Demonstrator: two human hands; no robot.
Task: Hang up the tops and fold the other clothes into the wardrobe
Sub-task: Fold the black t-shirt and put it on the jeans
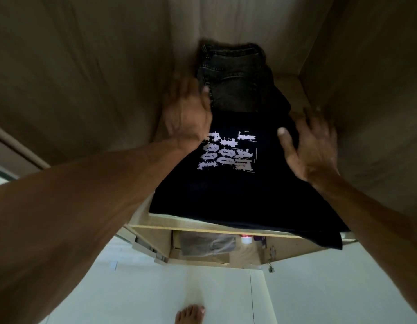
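Wooden wardrobe shelf (202,226), black printed garment (226,188), folded jeans (235,85) behind, left hand (186,113) and right hand (312,146) spread wide.

I log a pale wooden shelf (179,222) across the centre of the frame, its front edge at lower centre. Lying directly on it is a black garment (226,195) with a white print, spread flat, its lower right corner hanging over the front edge. Behind it, at upper centre, are folded dark grey jeans (237,85). I cannot tell whether the two overlap.
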